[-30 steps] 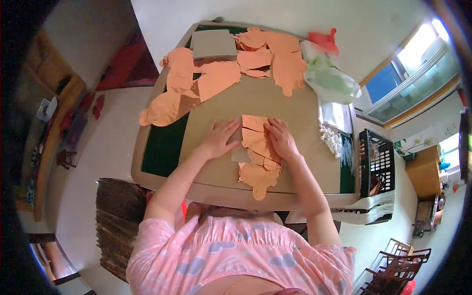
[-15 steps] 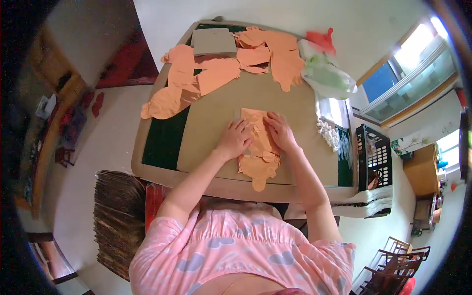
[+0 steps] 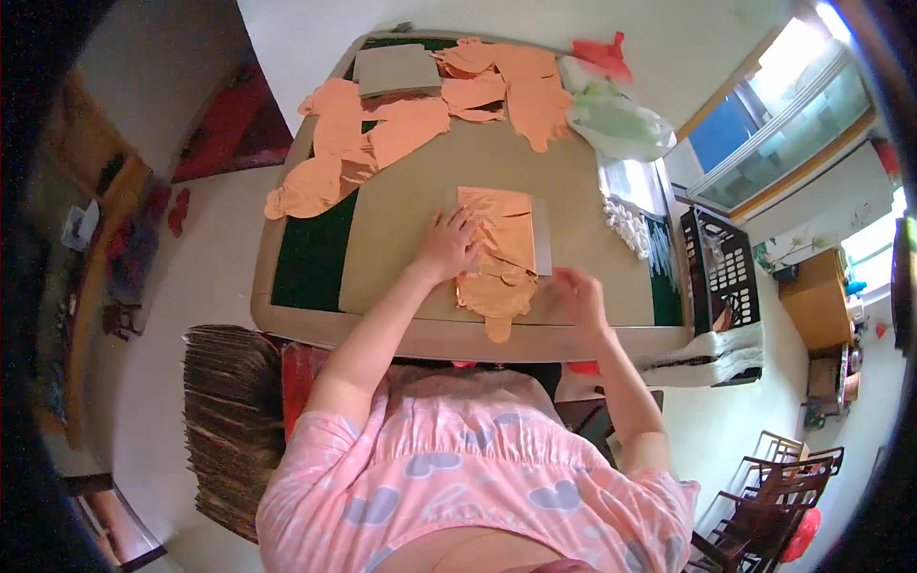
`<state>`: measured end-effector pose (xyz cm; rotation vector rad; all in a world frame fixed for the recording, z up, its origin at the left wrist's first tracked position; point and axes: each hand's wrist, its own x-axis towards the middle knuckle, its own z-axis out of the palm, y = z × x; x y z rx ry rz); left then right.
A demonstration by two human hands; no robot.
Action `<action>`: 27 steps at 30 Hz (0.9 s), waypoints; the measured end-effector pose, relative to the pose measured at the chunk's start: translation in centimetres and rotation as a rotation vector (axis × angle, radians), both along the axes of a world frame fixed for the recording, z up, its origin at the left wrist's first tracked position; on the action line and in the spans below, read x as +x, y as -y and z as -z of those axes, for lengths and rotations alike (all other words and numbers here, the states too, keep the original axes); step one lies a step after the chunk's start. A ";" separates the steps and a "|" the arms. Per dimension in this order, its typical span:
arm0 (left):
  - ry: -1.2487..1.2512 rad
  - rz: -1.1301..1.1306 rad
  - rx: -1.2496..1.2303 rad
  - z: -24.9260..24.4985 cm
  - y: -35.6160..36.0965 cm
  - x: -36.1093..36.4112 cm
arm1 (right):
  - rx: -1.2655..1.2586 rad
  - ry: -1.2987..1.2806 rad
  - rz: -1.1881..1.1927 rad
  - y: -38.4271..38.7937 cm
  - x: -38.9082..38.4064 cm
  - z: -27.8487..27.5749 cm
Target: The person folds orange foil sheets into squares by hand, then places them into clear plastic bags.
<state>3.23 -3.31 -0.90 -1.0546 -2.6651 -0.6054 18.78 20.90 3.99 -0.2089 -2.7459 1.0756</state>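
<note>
A shiny orange foil piece (image 3: 501, 258), like a flat, deflated foil balloon with a rounded tab at its near end, lies in front of me on a brown board (image 3: 401, 277). Part of a thin grey card (image 3: 543, 239) shows along its right edge. My left hand (image 3: 449, 248) rests flat on the foil's left side, fingers stretched out and apart. Off to the right of the foil, above the board and apart from it, my right hand (image 3: 581, 296) is smeared by motion. How its fingers are set cannot be made out.
More flat orange foil pieces (image 3: 401, 138) lie along the far side, with a stack of grey card (image 3: 396, 72) on them. White plastic bags (image 3: 621, 129), a white bundle (image 3: 626, 227) and a black crate (image 3: 721, 267) line the right. Stacked brown sheets (image 3: 229, 420) stand lower left.
My right hand has lifted off the foil and moved right and toward me. The foil's right side now lies uncovered, with the card edge showing. My left hand stays on the foil.
</note>
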 end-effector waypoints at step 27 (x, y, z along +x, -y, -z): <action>0.029 -0.050 0.127 1.4 -0.8 -2.0 | -0.608 0.044 0.591 -13.7 5.4 -1.4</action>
